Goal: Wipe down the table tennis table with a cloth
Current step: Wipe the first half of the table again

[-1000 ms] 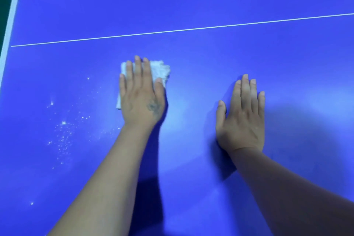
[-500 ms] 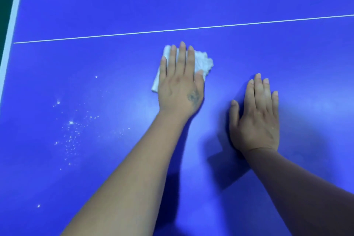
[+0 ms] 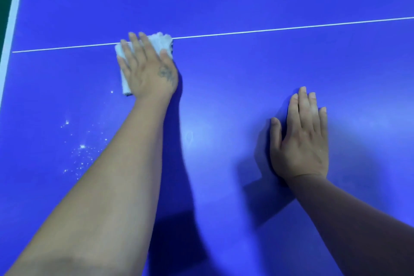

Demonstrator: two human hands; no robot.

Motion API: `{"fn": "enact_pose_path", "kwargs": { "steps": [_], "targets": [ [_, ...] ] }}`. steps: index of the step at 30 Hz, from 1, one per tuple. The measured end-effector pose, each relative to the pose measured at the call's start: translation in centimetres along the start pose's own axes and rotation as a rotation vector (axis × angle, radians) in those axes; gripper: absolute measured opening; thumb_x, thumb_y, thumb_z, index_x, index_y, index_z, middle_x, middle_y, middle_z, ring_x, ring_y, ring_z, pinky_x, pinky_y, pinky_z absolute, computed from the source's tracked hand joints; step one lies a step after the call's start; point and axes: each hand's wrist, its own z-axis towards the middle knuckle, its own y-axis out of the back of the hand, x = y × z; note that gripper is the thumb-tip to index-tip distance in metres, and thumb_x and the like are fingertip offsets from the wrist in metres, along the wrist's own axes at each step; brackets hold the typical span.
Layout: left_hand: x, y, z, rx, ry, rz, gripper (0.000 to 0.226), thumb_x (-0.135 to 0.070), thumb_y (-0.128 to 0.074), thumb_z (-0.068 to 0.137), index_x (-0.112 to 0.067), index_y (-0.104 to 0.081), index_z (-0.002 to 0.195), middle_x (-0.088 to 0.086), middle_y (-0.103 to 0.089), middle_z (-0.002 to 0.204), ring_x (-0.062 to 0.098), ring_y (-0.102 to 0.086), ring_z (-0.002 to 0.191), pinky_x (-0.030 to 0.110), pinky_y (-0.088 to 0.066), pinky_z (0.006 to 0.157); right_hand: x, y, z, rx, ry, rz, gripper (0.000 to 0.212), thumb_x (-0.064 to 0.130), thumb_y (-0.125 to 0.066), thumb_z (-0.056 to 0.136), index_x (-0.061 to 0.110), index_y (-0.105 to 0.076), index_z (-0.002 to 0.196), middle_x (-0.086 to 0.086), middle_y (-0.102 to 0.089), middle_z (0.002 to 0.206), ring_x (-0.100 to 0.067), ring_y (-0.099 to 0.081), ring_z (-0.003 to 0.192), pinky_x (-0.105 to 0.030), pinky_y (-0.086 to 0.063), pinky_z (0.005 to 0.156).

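The blue table tennis table [image 3: 246, 87] fills the head view. A folded white cloth [image 3: 162, 42] lies on it, straddling the thin white centre line [image 3: 291, 27]. My left hand [image 3: 149, 69] presses flat on the cloth with straight fingers and covers most of it. Only the cloth's far edge and left side show. My right hand [image 3: 300, 139] rests flat on the bare table surface to the right, fingers together.
White dust specks [image 3: 81, 148] are scattered on the table left of my left forearm. The table's white left edge [image 3: 13, 18] runs along the left side, with dark floor beyond it.
My left hand has slid the cloth away from me and to the left, up onto the white line. My right hand has stayed flat on the table.
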Motion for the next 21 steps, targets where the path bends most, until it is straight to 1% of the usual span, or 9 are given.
{"fn": "enact_pose_path", "kwargs": {
  "steps": [2,5,7,9,12,15,16,18,21],
  "targets": [
    [-2.8,-0.7,-0.3,0.017,-0.121,0.000,0.072,-0.043,-0.018,0.109,-0.008,-0.010,0.172,0.011,-0.005,0.180,0.033,0.001,0.167,0.053,0.001,0.134,0.0,0.0,0.0,-0.004,0.003,0.000,0.071,0.044,-0.029,0.109,-0.001,-0.027,0.164,-0.015,-0.017,0.176,-0.030,-0.010,0.165,-0.053,-0.009,0.133],
    [-4.7,-1.4,-4.6,-0.008,-0.344,0.035,0.073,-0.047,-0.018,0.108,-0.010,-0.019,0.171,0.010,-0.015,0.179,0.032,-0.008,0.167,0.053,-0.006,0.134,-0.1,0.1,0.0,-0.016,0.016,0.009,0.071,0.044,-0.030,0.109,-0.002,-0.028,0.163,-0.017,-0.019,0.176,-0.032,-0.013,0.164,-0.055,-0.011,0.132],
    [-4.2,-1.7,-8.5,-0.038,-0.439,0.037,0.069,-0.045,-0.024,0.110,-0.011,-0.025,0.170,0.010,-0.022,0.178,0.031,-0.013,0.166,0.052,-0.012,0.133,-0.1,0.1,0.1,-0.021,0.027,0.005,0.071,0.043,-0.030,0.108,-0.003,-0.029,0.163,-0.018,-0.019,0.175,-0.034,-0.014,0.164,-0.055,-0.011,0.132],
    [-2.7,-1.5,-12.5,-0.033,-0.477,0.012,0.066,-0.043,-0.028,0.112,-0.010,-0.027,0.169,0.010,-0.024,0.177,0.031,-0.013,0.166,0.052,-0.013,0.133,-0.1,0.1,0.1,-0.021,0.038,-0.013,0.070,0.042,-0.030,0.108,-0.003,-0.029,0.162,-0.019,-0.021,0.174,-0.036,-0.016,0.163,-0.055,-0.011,0.132],
    [1.1,-0.5,-17.9,0.013,-0.431,0.019,0.065,-0.043,-0.029,0.113,-0.011,-0.026,0.170,0.008,-0.020,0.178,0.029,-0.009,0.167,0.052,-0.014,0.133,-0.1,0.1,0.3,0.004,0.031,-0.064,0.069,0.040,-0.028,0.109,-0.005,-0.029,0.161,-0.021,-0.022,0.173,-0.038,-0.018,0.161,-0.057,-0.014,0.131],
    [5.8,0.7,-21.4,0.048,-0.333,0.043,0.066,-0.044,-0.026,0.113,-0.013,-0.021,0.171,0.005,-0.015,0.180,0.025,-0.004,0.167,0.051,-0.012,0.134,0.8,0.1,0.3,0.010,0.000,-0.095,0.067,0.036,-0.027,0.110,-0.009,-0.033,0.158,-0.027,-0.026,0.171,-0.043,-0.023,0.159,-0.062,-0.020,0.128],
    [7.1,1.1,-21.3,0.055,-0.288,0.036,0.066,-0.044,-0.025,0.113,-0.014,-0.019,0.172,0.004,-0.013,0.180,0.024,-0.003,0.167,0.050,-0.010,0.135,1.8,0.2,0.1,0.004,-0.001,-0.079,0.066,0.037,-0.030,0.111,-0.011,-0.035,0.157,-0.028,-0.027,0.169,-0.045,-0.026,0.158,-0.063,-0.021,0.128],
    [9.3,1.8,-19.2,0.062,-0.196,0.012,0.068,-0.045,-0.022,0.112,-0.014,-0.016,0.172,0.004,-0.012,0.180,0.025,-0.003,0.167,0.049,-0.005,0.135,4.7,0.1,-1.2,0.009,0.024,-0.014,0.074,0.046,-0.037,0.110,-0.011,-0.034,0.157,-0.029,-0.027,0.169,-0.044,-0.025,0.159,-0.060,-0.019,0.130],
    [10.6,2.3,-13.0,0.026,-0.060,0.022,0.071,-0.045,-0.020,0.111,-0.009,-0.016,0.171,0.010,-0.013,0.180,0.031,-0.006,0.167,0.052,-0.006,0.134,8.0,-0.3,-3.9,0.067,0.107,-0.008,0.087,0.061,-0.030,0.108,-0.006,-0.023,0.164,-0.022,-0.015,0.175,-0.037,-0.012,0.164,-0.054,-0.013,0.132]
  ]
}}
